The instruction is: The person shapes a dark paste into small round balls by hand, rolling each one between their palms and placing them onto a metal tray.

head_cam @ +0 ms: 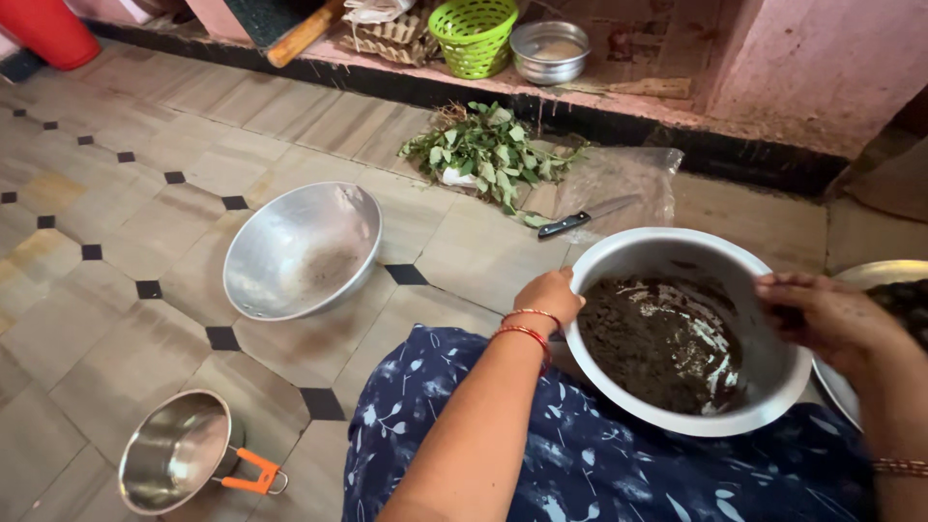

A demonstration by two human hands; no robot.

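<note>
Gripping the near-left rim of the steel bowl (764, 362), my left hand (549, 298) has its fingers curled over the edge and pressed shut on the metal. Over at three o'clock, my right hand (831, 317) reaches across the opposite rim; its fingers look smeared dark and bent inward, but I cannot tell whether they pinch the rim or only rest on it. The bowl itself sits tilted on my lap, on the blue flowered cloth (599, 464), and holds a wet dark brown mash (662, 343) pooled toward the lower side.

From where I sit, the sound way to handle this is to keep the left hand steady as the anchor, hold the tilt shallow so the wet mash does not slide over the low rim, and work with the right fingers close to the inner wall.

Out on the tiled floor (116, 242), at ten o'clock from the bowl, a wide empty metal basin (302, 249) leans on its side. At eight o'clock a small steel pot with an orange handle (179, 449) stands apart. At twelve o'clock lie a bunch of green leaves (488, 155) and a black-handled knife (585, 218), with a green basket (474, 37) on the ledge beyond.
</note>
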